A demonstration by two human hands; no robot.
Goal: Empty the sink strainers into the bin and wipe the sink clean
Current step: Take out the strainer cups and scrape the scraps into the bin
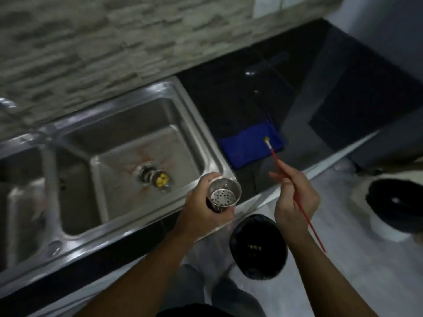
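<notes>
My left hand (203, 208) grips a perforated steel strainer basket (223, 195), its inside bare, held above the sink's front right corner. My right hand (295, 195) holds a thin red brush (297, 197) with a yellowish tip over the counter. The steel sink (206, 124) has a right basin with reddish stains around the drain (147, 172). Beside the drain lies a second strainer (161, 180) holding yellow scraps. A black bin (258, 245) stands on the floor below, between my hands. A blue cloth (247, 145) lies on the black counter to the right of the sink.
A left basin (20, 202) and the tap (49, 161) sit at the left edge. A stone-pattern wall runs behind the sink. A second black-lined container (398, 209) stands on the grey floor at the right. The black counter (240, 92) extends right to a dark appliance.
</notes>
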